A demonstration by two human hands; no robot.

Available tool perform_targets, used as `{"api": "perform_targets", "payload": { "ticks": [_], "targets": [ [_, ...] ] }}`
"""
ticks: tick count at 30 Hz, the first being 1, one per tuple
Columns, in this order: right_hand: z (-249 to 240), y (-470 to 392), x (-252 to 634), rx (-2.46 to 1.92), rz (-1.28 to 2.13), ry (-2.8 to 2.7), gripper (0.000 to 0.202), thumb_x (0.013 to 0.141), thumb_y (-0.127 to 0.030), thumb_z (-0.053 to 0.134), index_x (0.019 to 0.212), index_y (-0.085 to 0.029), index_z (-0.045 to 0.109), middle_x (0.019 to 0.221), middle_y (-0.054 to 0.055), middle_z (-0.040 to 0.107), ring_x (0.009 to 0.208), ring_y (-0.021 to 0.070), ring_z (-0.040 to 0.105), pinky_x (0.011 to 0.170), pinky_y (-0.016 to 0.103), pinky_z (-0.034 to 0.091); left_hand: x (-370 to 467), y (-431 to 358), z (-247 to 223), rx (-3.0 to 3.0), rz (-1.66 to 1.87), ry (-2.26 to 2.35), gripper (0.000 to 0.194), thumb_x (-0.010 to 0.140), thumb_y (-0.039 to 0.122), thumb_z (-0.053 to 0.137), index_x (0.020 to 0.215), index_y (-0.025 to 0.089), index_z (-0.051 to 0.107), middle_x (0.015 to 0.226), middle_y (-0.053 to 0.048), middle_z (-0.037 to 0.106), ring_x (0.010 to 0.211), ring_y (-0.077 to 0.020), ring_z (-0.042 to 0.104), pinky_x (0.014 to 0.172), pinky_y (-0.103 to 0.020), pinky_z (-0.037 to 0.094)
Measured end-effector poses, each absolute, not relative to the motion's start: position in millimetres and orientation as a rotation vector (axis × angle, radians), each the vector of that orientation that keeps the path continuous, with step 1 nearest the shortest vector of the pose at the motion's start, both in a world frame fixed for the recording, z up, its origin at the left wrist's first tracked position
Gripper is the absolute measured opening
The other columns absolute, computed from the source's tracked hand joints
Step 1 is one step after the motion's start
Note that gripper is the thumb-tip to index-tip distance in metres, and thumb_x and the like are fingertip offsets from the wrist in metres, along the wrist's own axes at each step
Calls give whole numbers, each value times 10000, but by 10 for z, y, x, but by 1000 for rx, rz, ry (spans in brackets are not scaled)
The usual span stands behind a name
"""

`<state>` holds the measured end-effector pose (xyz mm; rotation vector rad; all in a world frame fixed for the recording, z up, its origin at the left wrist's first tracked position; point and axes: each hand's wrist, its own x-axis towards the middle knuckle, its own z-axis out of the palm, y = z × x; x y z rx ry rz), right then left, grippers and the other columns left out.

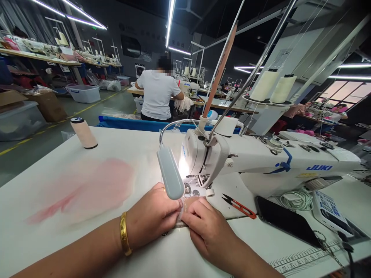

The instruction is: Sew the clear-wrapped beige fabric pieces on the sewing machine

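Note:
In the head view my left hand (156, 210), with a gold bangle at the wrist, is closed at the front of the sewing machine (199, 154). Close beside it, my right hand (207, 226) pinches a small piece of pinkish-brown fabric (191, 201) just in front of the presser foot. The fingertips of both hands nearly meet on this fabric. A grey lamp head (171, 173) on a bent metal neck hangs over my left fingers and hides part of them. Bright light falls on the needle area.
Orange-handled thread snips (240, 206), a black phone (285, 220) and a coiled cable (296, 199) lie to the right. A peach thread cone (84, 133) stands at the table's far left. Ahead, a person in a white shirt (158, 94) sits at another machine.

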<state>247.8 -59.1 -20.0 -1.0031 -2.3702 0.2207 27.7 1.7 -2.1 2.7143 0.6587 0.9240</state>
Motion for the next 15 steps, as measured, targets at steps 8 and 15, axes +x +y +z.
{"api": "perform_targets", "payload": {
  "ticks": [8, 15],
  "targets": [
    [-233, -587, 2486, -1013, 207, -2357, 332, 922, 22, 441, 1053, -186, 664, 919, 51, 577, 858, 222, 462, 779, 342, 430, 317, 4, -1, 2807, 1019, 606, 282, 904, 28, 445, 684, 194, 503, 686, 27, 650, 665, -149, 549, 666, -287, 423],
    [-269, -571, 2489, -1038, 220, -2313, 339, 897, 41, 449, 1057, -183, 648, 941, 50, 590, 856, 217, 467, 726, 314, 417, 277, 30, -54, 2784, 890, 636, 288, 974, 72, 463, 743, 194, 584, 803, -3, 722, 789, -177, 664, 760, -318, 492]
  ]
}}
